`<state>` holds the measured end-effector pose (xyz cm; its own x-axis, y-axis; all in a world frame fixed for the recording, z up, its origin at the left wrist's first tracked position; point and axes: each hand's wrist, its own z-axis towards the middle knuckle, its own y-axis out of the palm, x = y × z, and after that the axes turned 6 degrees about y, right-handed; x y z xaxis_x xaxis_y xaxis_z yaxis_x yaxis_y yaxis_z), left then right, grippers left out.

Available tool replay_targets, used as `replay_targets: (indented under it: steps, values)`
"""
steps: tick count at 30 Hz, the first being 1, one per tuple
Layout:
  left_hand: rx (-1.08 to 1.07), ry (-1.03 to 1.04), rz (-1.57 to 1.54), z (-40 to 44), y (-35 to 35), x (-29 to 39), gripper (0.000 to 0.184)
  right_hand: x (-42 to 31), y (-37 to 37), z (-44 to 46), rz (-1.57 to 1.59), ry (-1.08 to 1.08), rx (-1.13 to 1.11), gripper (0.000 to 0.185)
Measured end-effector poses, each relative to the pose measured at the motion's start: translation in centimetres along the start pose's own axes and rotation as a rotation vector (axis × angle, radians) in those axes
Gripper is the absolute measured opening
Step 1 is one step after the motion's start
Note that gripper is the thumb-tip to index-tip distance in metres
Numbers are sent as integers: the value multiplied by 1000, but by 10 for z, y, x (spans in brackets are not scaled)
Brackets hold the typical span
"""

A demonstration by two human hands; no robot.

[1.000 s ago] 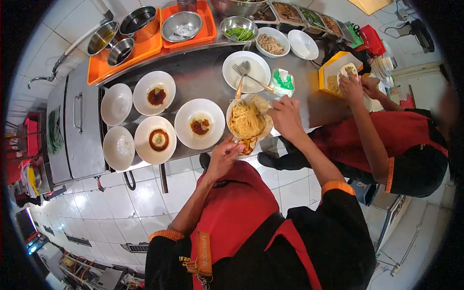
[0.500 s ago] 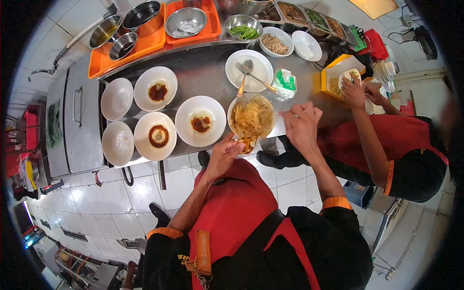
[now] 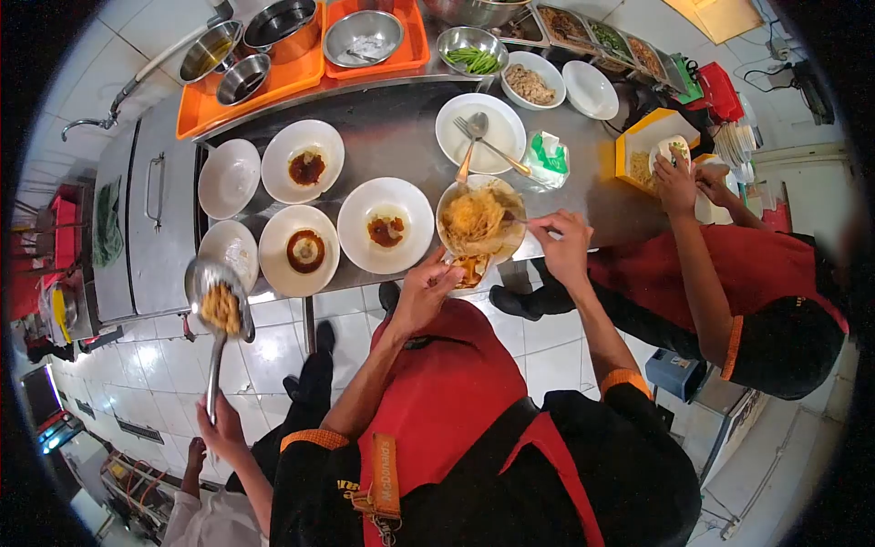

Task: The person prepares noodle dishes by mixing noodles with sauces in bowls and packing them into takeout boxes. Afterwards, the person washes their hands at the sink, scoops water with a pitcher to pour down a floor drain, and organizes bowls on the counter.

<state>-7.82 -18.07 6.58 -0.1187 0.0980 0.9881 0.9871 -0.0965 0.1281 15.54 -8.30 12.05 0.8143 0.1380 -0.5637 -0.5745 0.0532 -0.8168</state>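
My left hand (image 3: 427, 290) is closed on the near side of a bowl (image 3: 507, 248) heaped with pale brown noodles (image 3: 474, 221). An orange-patterned patch (image 3: 469, 271) shows beside its fingertips; whether it belongs to the bowl I cannot tell. My right hand (image 3: 562, 239) pinches a thin metal utensil (image 3: 516, 220), whose tip is hidden in the noodles. Just beyond sits a white bowl (image 3: 492, 118) with a spoon and fork (image 3: 472, 137) across it. To the left stands a white bowl (image 3: 387, 205) holding dark sauce.
More white bowls (image 3: 303, 141) stand on the steel counter (image 3: 392, 137), some with sauce. At left, another person's hand (image 3: 224, 428) holds a ladle (image 3: 219, 296) of brown food pieces. A co-worker (image 3: 679, 187) at right handles a small bowl over a yellow box (image 3: 656, 123). Ingredient containers line the back.
A ladle of brown food pieces and the person holding it have come into view at left. My right hand has moved lower and closer to the noodles, with the utensil now visible in them.
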Motion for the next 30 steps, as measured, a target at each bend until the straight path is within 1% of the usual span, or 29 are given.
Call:
replay_targets:
  steps: [1, 2, 3, 4, 5, 6, 7, 8, 9, 10, 11, 12, 14, 15, 16, 17, 18, 20, 21, 22, 23, 25, 26, 27, 28, 29, 30]
  values:
    - [19, 12, 11, 0, 2, 3, 26, -2, -4, 2, -33, -70, 42, 8]
    - [-18, 0, -189, 2, 3, 5, 26, 1, -11, -1, -27, -65, 38, 8]
    - [-27, -47, -114, 1, 3, -1, 25, 6, -17, -2, -184, -164, 122, 9]
    - [-41, 106, -97, 3, 2, 0, 24, 4, -13, 4, -316, -283, 208, 9]
    - [33, 105, -129, 0, 4, 3, 21, -4, -9, 3, -395, -280, 223, 10]
    - [24, 113, -22, 0, 1, -5, 20, -12, -6, -2, -484, -271, 237, 11]
    - [52, 114, 2, -2, 3, 11, 19, -14, 2, -6, -503, -317, 81, 11]
    - [25, 11, -9, -1, 3, 1, 20, -8, 14, -9, -499, -317, 84, 11]
    - [35, 62, -57, 1, 4, 16, 23, 3, 27, -11, -341, -289, 5, 11]
    - [26, 50, -37, 2, 4, 10, 24, 6, 28, -9, -190, -261, -71, 11]
    - [27, 76, -19, 3, 5, 3, 24, 5, 25, -7, -143, -255, -114, 9]
    - [36, 94, 11, 2, 4, 0, 23, 1, 19, -3, -142, -260, -110, 9]
    - [40, 98, 7, -2, 2, -6, 23, -10, 8, 3, -243, -399, -108, 11]
    - [44, 109, -8, 2, 5, -6, 22, -13, 5, 15, -250, -404, -99, 11]
    - [43, 121, -11, 7, 8, -4, 22, -17, 5, 36, -271, -355, -28, 12]
    - [24, 149, -97, 7, 10, -2, 20, -21, 7, 54, -285, -301, 35, 14]
    - [19, 172, -172, 3, 8, 0, 19, -24, 15, 76, -8, -223, 76, 18]
    - [-53, -22, -259, -1, 6, 6, 22, -68, 20, 103, 147, -52, -218, 20]
    - [-10, 52, -360, 2, 11, -5, 21, -109, 26, 111, 194, -106, -252, 20]
    - [-18, 155, -210, 0, 7, -13, 21, -155, 32, 108, 173, -279, -443, 21]
    - [9, 150, -153, 1, 6, -12, 21, -192, 39, 102, 132, -448, -615, 22]
    - [35, 145, -94, -1, 7, -6, 22, -238, 93, 101, 101, -830, -640, 24]
    - [40, 155, -83, -2, 7, -4, 23, -266, 111, 95, 110, -851, -740, 29]
    - [79, 136, -87, -6, 10, -11, 19, -281, 154, 100, 33, -937, -884, 31]
    - [116, 127, -85, -3, 8, -17, 15, -314, 156, 88, -169, -894, -889, 33]
    - [120, 122, -8, -2, 10, -14, 17, -335, 179, 82, -297, -825, -861, 27]
    - [136, 9, -146, -1, 14, -22, 18, -344, 178, 80, -294, -844, -858, 27]
